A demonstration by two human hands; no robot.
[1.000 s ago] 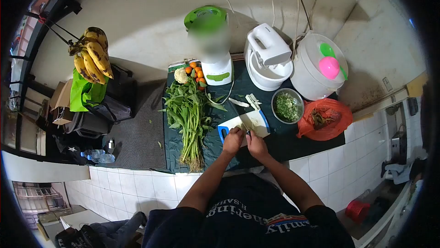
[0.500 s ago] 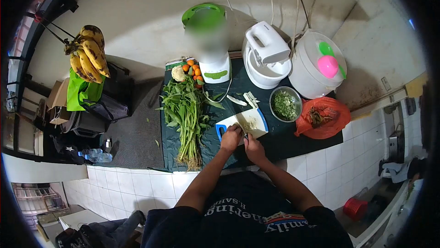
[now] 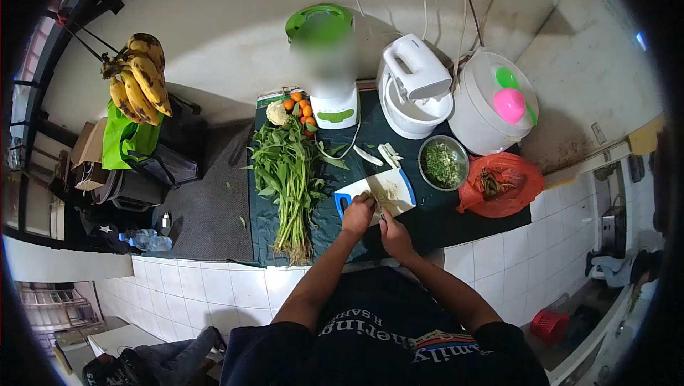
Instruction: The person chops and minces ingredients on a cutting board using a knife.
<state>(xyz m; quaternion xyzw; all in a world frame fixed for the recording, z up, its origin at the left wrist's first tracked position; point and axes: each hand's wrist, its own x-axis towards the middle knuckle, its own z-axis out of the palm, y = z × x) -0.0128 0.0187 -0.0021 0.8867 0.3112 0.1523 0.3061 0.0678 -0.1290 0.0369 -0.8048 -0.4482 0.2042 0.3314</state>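
Observation:
A white cutting board with blue ends [image 3: 395, 197] lies at the table's front, with pale chopped bits on it. My left hand [image 3: 360, 213] is closed on the board's left part; what its fingers pinch is too small to name. Just right of it my right hand [image 3: 395, 233] is closed round a knife, of which little shows. Pale white pieces [image 3: 389, 155] lie behind the board. To the right stands a metal bowl [image 3: 442, 163] of chopped greens. A bundle of leafy greens with roots [image 3: 290, 186] lies to the left.
Behind are a blender [image 3: 336, 104], a white stand mixer [image 3: 417, 94] and a white round container [image 3: 491, 108]. An orange plastic bag [image 3: 501, 185] sits at the right. Cauliflower [image 3: 278, 113] and orange fruits lie back left. Bananas [image 3: 142, 81] hang at left. Another person's legs [image 3: 185, 352] show lower left.
The view has shifted slightly. Both hands stay close together at the board, with only small movements.

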